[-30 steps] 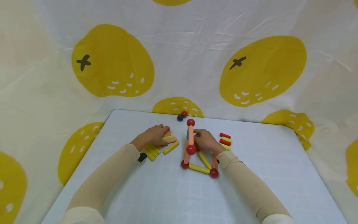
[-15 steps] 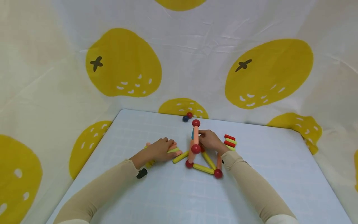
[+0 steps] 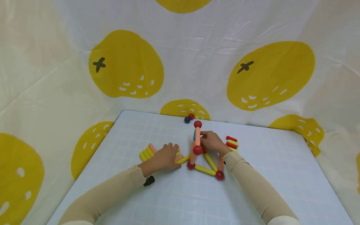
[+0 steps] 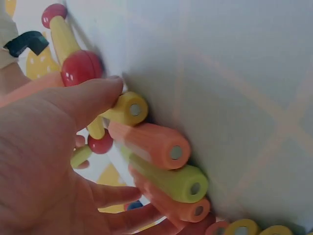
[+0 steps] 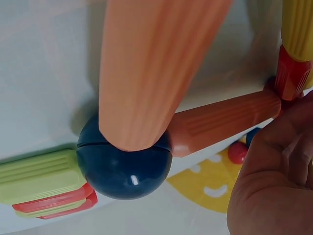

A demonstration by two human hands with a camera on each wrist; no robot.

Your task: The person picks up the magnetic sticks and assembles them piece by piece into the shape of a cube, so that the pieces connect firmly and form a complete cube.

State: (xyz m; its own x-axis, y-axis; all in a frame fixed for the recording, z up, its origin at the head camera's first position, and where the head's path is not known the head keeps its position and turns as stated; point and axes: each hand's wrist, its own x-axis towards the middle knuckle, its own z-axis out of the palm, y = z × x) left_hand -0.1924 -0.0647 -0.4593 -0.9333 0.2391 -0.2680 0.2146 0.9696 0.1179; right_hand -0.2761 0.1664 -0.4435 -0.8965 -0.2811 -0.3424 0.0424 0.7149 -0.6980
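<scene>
While the pale bench (image 3: 174, 197) is carrying the ball-and-stick frame (image 3: 205, 170) mid-surface, the left grip (image 3: 166, 157) is now hovering closer to it than half a second ago, spreading around loose ridged sticks (image 4: 151, 142). The right grip (image 3: 212, 142) is reaching behind a pink stick (image 3: 197, 136); can't tell what it's pinching, if anything. Only the right wrist cam is showing the frame's glossy blue ball (image 5: 124, 164), only the left the round grey stick-end discs (image 4: 176, 152).
</scene>
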